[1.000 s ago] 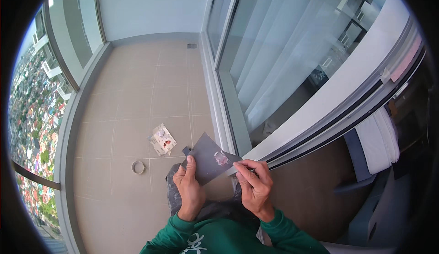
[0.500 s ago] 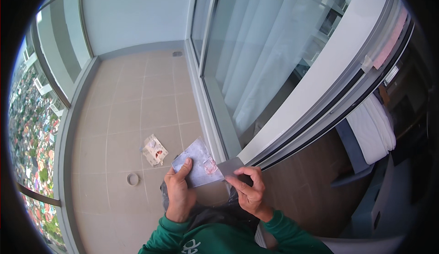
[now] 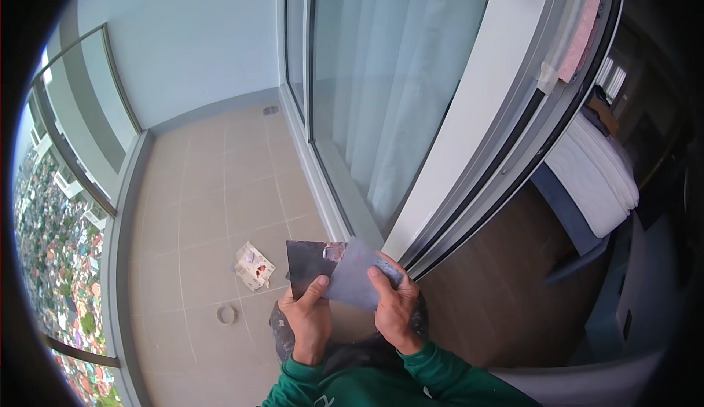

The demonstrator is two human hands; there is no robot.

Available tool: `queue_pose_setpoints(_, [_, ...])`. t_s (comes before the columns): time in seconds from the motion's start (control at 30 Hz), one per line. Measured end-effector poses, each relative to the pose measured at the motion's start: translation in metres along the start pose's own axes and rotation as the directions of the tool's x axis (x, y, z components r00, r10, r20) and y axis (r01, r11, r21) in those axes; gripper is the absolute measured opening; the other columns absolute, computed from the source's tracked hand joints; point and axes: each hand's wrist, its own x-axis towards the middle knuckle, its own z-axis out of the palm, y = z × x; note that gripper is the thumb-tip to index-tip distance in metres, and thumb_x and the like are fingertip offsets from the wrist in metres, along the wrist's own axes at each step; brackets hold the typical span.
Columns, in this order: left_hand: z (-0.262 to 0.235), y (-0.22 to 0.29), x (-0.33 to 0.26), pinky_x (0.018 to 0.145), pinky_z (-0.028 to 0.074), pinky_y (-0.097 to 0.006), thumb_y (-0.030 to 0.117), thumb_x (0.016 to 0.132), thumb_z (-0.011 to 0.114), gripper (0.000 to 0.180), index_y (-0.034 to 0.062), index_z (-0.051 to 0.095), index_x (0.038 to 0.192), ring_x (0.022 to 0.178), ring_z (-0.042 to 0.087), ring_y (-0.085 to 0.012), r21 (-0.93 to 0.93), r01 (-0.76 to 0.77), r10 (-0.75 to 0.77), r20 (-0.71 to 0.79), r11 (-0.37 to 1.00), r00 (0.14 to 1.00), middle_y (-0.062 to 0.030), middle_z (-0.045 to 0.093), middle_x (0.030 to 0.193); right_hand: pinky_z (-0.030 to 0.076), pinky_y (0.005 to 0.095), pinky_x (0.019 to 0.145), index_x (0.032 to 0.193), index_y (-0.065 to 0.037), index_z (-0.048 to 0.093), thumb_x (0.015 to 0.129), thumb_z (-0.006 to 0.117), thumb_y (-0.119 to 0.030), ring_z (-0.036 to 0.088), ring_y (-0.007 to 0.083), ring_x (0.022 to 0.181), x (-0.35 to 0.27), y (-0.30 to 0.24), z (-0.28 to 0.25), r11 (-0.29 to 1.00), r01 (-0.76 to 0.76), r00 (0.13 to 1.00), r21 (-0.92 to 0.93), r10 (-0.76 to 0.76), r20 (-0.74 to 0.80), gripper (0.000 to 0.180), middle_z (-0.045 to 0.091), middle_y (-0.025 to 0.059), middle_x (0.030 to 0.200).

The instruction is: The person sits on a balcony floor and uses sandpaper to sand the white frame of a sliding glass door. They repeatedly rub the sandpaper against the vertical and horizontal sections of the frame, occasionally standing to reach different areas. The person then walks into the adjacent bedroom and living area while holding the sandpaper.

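The left hand (image 3: 309,320) has its grip pinched on a dark grey, flat rectangular plate (image 3: 302,259), thumb laid across the front near the lower edge and fingers mostly hidden behind. The right hand (image 3: 397,313) likewise pinches a paler, blue-grey flat plate (image 3: 354,282), its thumb pressed on the face toward the right end. The two plates are held up in front of the lap, off the floor, and the paler one appears to overlap the front of the darker one. A pinkish-white smear of paste (image 3: 334,251) sits near the upper edge, where the plates meet; whether the plates press together there cannot be told

The step in hand looks to be working the paste between the two plates. A next move would call for both grips to stay firm and the edges to stay in line, so that the paste is not dropped

Beyond the knees, on the beige tiled floor (image 3: 213,216), lie a pale printed card (image 3: 254,266) with a whitish lump on it and, nearer the person, a beige ring-shaped roll of tape (image 3: 226,314), both well in from the floor's left edge. A small grey drain cover (image 3: 270,111) lies by the far right corner, near the door track
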Motion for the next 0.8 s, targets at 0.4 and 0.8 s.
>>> queue_pose_setpoints(0.4, [-0.016, 0.008, 0.008, 0.060, 0.045, -0.022, 0.002, 0.083, 0.074, 0.012, -0.0058, 0.071, 0.092, 0.066, 0.057, -0.0083, 0.684, -0.095, -0.198, 0.337, 0.723, 0.920, -0.0024, 0.067, 0.075, 0.054, 0.0268, 0.075, 0.118, 0.000, 0.068, 0.092, 0.069, -0.010, 0.067, 0.0116, 0.084, 0.025, -0.054, -0.038, 0.926, 0.296, 0.922, -0.235, -0.213, 0.323, 0.028, 0.073, 0.0087, 0.094])
queue_pose_setpoints(0.8, [0.012, -0.009, 0.015, 0.098, 0.049, -0.038, 0.015, 0.097, 0.052, 0.032, -0.0002, 0.058, 0.125, 0.111, 0.060, -0.0248, 0.081, 0.554, -0.558, 0.195, 0.829, 0.806, -0.0123, 0.064, 0.119, 0.049, 0.0395, 0.097, 0.116, -0.008, 0.071, 0.087, 0.067, 0.001, 0.057, 0.0359, 0.115, -0.011, -0.071, -0.035, 0.464, 0.813, 0.582, -0.351, -0.631, 0.514, 0.031, 0.053, 0.0189, 0.128])
